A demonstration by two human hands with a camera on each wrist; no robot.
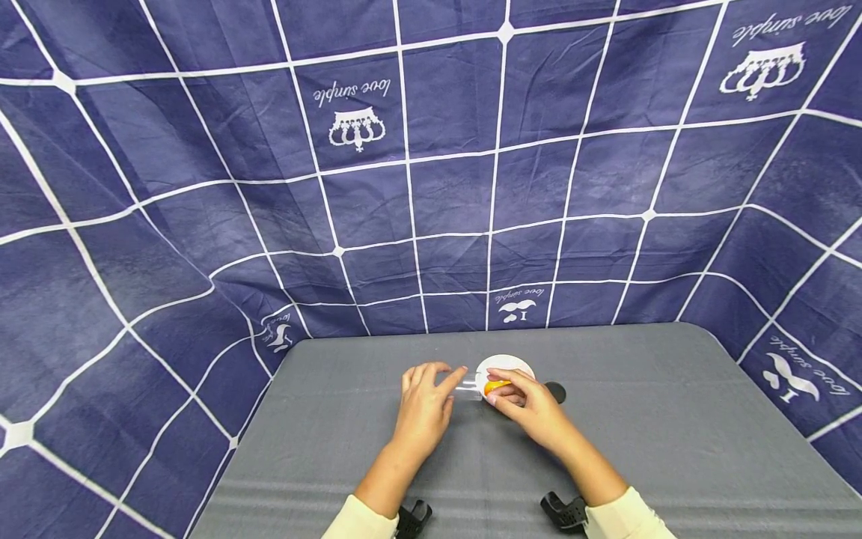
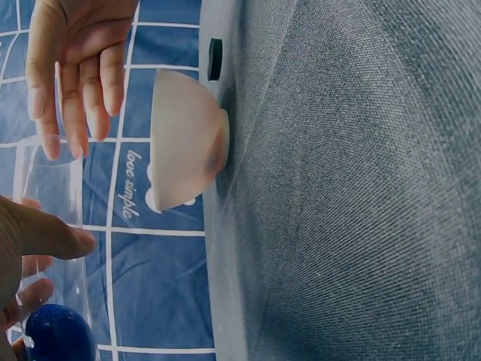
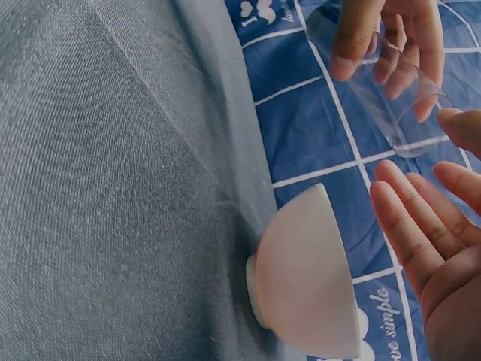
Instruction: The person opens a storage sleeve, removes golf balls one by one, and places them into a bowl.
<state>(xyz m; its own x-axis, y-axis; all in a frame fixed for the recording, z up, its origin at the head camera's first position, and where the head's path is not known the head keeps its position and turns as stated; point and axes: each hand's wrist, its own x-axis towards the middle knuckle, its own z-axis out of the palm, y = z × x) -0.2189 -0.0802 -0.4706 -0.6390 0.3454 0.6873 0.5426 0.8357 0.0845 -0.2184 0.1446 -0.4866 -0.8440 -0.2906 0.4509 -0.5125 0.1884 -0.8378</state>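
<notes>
My left hand (image 1: pixel 431 400) grips a clear plastic cup (image 1: pixel 468 389), held on its side just above the grey table (image 1: pixel 660 434). The left wrist view shows my thumb (image 2: pixel 52 235) pressed on the cup's wall (image 2: pixel 49 195); the right wrist view shows my fingers (image 3: pixel 391 45) curled round the cup (image 3: pixel 402 113). My right hand (image 1: pixel 521 400) hovers at the cup's mouth with straight fingers (image 3: pixel 409 233), holding nothing. A white bowl (image 1: pixel 506 367) stands just behind both hands. Something small and orange (image 1: pixel 497 386) shows at its near rim by my right fingertips.
A small black disc (image 1: pixel 556 391) lies on the table right of the bowl. A dark blue round thing (image 2: pixel 56 332) sits low by my left palm. A navy checked cloth (image 1: pixel 431 187) hangs behind and around the table.
</notes>
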